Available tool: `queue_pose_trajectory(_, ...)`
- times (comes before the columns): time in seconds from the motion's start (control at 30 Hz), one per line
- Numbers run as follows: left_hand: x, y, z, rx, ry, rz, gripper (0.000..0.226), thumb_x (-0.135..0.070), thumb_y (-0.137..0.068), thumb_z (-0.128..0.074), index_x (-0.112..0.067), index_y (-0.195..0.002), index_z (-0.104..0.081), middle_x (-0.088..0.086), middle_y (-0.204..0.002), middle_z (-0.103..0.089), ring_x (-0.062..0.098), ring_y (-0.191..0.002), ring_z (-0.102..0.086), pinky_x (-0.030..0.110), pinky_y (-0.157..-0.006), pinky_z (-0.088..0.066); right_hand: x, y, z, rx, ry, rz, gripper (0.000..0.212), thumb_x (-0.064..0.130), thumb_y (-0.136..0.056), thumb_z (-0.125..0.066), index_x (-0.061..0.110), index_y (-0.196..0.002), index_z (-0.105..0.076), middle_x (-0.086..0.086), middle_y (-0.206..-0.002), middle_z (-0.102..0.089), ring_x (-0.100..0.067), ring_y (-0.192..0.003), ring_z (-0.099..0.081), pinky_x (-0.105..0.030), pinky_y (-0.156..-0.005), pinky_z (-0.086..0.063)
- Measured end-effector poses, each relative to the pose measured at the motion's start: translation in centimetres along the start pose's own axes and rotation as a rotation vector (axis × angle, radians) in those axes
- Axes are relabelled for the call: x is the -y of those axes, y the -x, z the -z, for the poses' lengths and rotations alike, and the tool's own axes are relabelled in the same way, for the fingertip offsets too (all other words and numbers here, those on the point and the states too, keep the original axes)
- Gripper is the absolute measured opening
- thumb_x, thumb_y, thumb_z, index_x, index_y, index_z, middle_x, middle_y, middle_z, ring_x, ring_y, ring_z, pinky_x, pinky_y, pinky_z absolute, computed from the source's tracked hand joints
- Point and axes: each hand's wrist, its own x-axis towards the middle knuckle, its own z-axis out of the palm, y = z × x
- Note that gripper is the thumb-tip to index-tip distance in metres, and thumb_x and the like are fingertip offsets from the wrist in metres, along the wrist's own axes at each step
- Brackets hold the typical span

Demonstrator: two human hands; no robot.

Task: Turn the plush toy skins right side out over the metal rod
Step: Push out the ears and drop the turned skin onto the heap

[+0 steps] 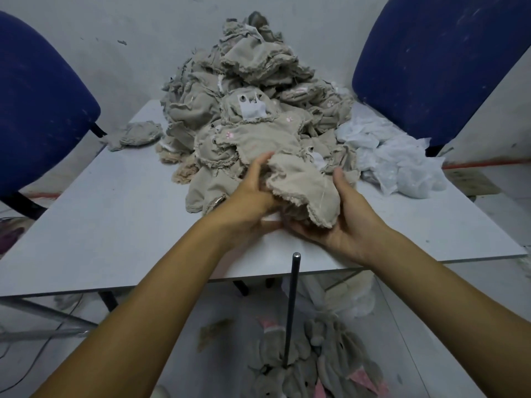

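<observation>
A beige inside-out plush skin (301, 188) with frayed seams sits between both hands near the table's front edge. My left hand (250, 196) grips its left side, fingers curled into the fabric. My right hand (344, 214) cups it from below and the right, thumb up along its edge. Behind it rises a big pile of inside-out skins (247, 110). A dark metal rod (293, 308) stands upright just in front of the table edge, below the hands, its tip bare.
The grey table (115, 225) carries crumpled white plastic bags (396, 159) at the right and a stray skin (138, 133) at the left. Blue chairs stand at the left (37, 104) and right (439, 61). Grey plush toys (316, 366) lie on the floor around the rod's base.
</observation>
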Motion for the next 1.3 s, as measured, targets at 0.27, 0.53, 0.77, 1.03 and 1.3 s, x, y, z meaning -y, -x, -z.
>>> queue_pose_trajectory(0.27, 0.6, -0.5, 0.2, -0.352, -0.421, -0.123, 0.016, -0.011, -0.088, -0.065, -0.021, -0.099, -0.060, 0.003, -0.085, -0.064, 0.015, -0.067, -0.061, 0.027, -0.055, -0.047, -0.7, 1.0, -0.9, -0.207, 0.665, 0.433, 0.055, 0.029, -0.083, -0.078, 0.037, -0.128, -0.047, -0.001, -0.098, -0.067, -0.019, -0.089, -0.072, -0.032, -0.075, -0.060)
queue_pose_trajectory(0.53, 0.8, -0.6, 2.5, 0.021, -0.928, -0.148, 0.048, -0.014, -0.087, -0.074, -0.032, -0.129, -0.061, 0.001, -0.127, -0.051, 0.002, -0.106, -0.052, 0.005, -0.089, -0.039, -1.3, 1.7, -0.2, -0.173, 1.551, 0.994, 0.073, 0.042, -0.083, -0.072, 0.041, -0.145, -0.033, 0.000, -0.132, -0.035, -0.020, -0.122, -0.042, -0.032, -0.098, -0.044)
queue_pose_trajectory(0.77, 1.8, -0.2, 1.8, -0.306, -1.248, -0.392, 0.042, -0.032, -0.081, -0.079, -0.030, -0.116, -0.055, -0.001, -0.110, -0.034, 0.021, -0.109, -0.039, 0.036, -0.086, -0.045, -0.3, 1.6, 0.3, -0.275, 1.654, 0.667, 0.042, 0.017, -0.086, -0.057, 0.035, -0.123, -0.066, 0.001, -0.103, -0.047, -0.022, -0.100, -0.050, -0.038, -0.080, -0.048)
queue_pose_trajectory(1.03, 1.8, -0.5, 2.5, -0.312, -0.953, 0.071, 0.046, -0.050, -0.082, -0.072, -0.030, -0.113, -0.045, -0.006, -0.103, -0.058, 0.015, -0.088, -0.060, 0.031, -0.066, -0.046, -0.4, 2.8, -0.8, -0.324, 1.828, 0.988, 0.033, 0.052, -0.089, -0.055, 0.022, -0.089, -0.070, 0.001, -0.120, -0.051, -0.021, -0.116, -0.042, -0.046, -0.093, -0.041)
queue_pose_trajectory(1.3, -0.6, -0.7, 0.5, -0.147, 0.080, -0.066, 0.006, -0.021, -0.100, -0.056, -0.023, -0.105, -0.057, 0.004, -0.073, -0.071, 0.016, -0.059, -0.065, 0.024, -0.049, -0.052, -1.9, 2.5, -2.1, -0.103, 1.161, 0.734, 0.094, 0.016, -0.078, -0.077, 0.050, -0.145, -0.020, 0.006, -0.118, -0.064, -0.008, -0.090, -0.070, -0.033, -0.078, -0.060)
